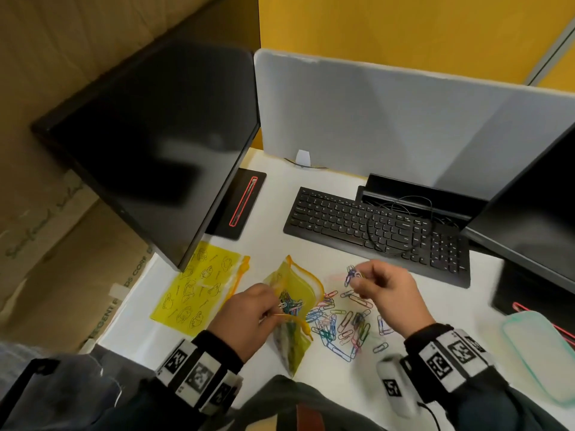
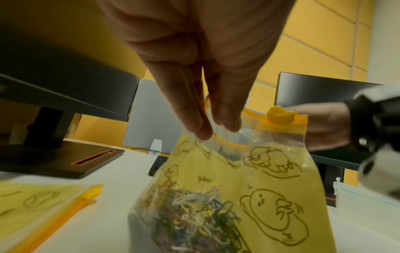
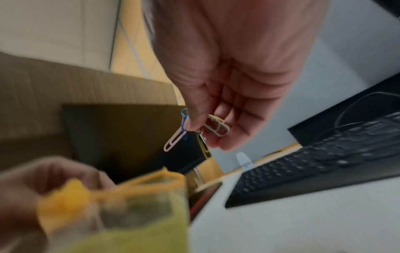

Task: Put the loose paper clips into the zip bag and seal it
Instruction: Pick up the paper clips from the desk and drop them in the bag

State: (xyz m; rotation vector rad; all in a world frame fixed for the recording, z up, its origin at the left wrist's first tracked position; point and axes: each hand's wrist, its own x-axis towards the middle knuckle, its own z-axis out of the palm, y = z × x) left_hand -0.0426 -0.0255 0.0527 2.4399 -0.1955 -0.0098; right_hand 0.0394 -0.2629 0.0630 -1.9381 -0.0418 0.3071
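Observation:
A yellow zip bag [image 1: 295,293] with cartoon prints and an orange zip strip stands open on the white desk, with several coloured clips inside it [image 2: 190,219]. My left hand [image 1: 249,318] pinches the bag's near rim [image 2: 207,135] and holds the mouth open. The orange duck-shaped slider [image 2: 280,116] sits at one end of the zip. My right hand [image 1: 382,290] is lifted right of the bag's mouth and pinches several paper clips [image 3: 194,130]. A pile of loose coloured paper clips [image 1: 345,325] lies on the desk between my hands.
A second yellow zip bag [image 1: 199,287] lies flat at the left. A black keyboard [image 1: 373,228] with a loose cable sits behind the clips. Monitors stand at the left [image 1: 155,144] and right [image 1: 535,213]. A pale green-edged pouch [image 1: 541,353] lies at the right edge.

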